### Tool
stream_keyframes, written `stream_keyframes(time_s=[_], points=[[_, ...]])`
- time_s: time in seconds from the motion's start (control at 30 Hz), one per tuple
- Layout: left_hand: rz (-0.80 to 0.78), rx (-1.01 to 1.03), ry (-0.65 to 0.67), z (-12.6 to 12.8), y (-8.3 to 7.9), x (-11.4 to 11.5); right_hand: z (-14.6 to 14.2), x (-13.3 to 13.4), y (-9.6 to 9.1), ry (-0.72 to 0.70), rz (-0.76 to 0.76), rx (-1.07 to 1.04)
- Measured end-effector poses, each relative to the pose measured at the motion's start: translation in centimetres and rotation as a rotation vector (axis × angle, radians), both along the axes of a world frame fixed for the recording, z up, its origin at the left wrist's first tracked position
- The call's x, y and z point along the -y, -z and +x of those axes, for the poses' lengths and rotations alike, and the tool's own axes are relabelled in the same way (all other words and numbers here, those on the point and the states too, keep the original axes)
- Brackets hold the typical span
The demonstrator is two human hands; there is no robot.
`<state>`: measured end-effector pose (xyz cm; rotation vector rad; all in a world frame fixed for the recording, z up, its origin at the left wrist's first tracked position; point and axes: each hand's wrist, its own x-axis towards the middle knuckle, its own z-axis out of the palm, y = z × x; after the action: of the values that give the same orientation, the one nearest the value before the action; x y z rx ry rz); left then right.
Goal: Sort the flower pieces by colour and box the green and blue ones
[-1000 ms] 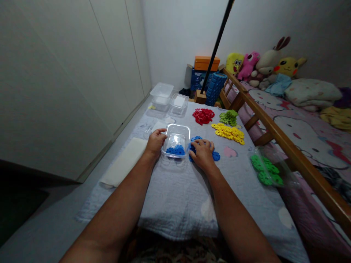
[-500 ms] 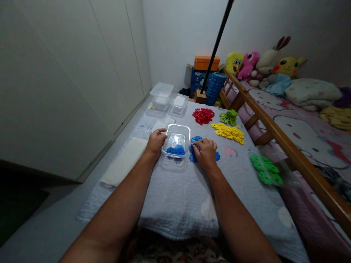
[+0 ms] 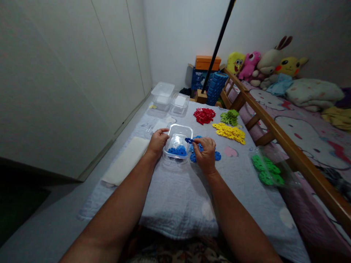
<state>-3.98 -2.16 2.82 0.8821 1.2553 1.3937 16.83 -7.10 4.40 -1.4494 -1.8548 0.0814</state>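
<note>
While the left hand point(image 3: 159, 143) pinches the left rim of the clear tub point(image 3: 175, 136), seemingly to steady it, the right hand point(image 3: 204, 152) grips a blue disc point(image 3: 188, 140) between thumb and fingers, by the tub's right rim. Loose blue discs point(image 3: 218, 156) lie just right of the tub, probably for short reaches. Toward the near edge, the table point(image 3: 175, 199) gives room to move; the yellow pile point(image 3: 229, 133) limits the far right.

Stretches the bare left forearm point(image 3: 123, 199) and right forearm point(image 3: 234, 208) forward, converging. Curls the left hand point(image 3: 158, 142) inward in a grip, with palm facing right; angles the right hand point(image 3: 206, 151) leftward in a fingertip pinch, with knuckles upward.
</note>
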Motion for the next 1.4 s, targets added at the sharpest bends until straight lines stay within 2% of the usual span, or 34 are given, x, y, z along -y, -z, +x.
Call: stream_keyframes(time_s=[0.2,0.33,0.6,0.8,0.93,1.03,1.23,1.4], points=[[0.003,0.005,0.007,0.1,0.0,-0.1,-1.2,0.1,0.3,-0.052,-0.073,0.035],[-0.002,0.011,0.012,0.1,-0.1,0.0,-1.1,-0.1,0.5,-0.049,-0.122,0.075],[0.001,-0.006,0.016,0.1,-0.2,0.1,-0.8,0.1,0.3,-0.139,-0.138,0.105],[-0.006,0.012,0.019,0.0,-0.1,0.0,0.9,-1.5,0.0,-0.024,-0.107,0.059],[-0.009,0.021,0.019,0.0,0.0,0.0,2.3,-3.7,-0.1,0.118,-0.204,0.142],[-0.009,0.013,0.016,-0.1,0.1,-0.1,2.8,-5.1,0.6,0.186,-0.271,0.266],[-0.007,0.007,0.011,-0.1,0.2,-0.1,3.0,-6.0,2.5,0.175,-0.293,0.354],[-0.009,0.006,0.013,-0.1,0.1,0.0,3.0,-5.9,2.8,0.142,-0.276,0.347]])
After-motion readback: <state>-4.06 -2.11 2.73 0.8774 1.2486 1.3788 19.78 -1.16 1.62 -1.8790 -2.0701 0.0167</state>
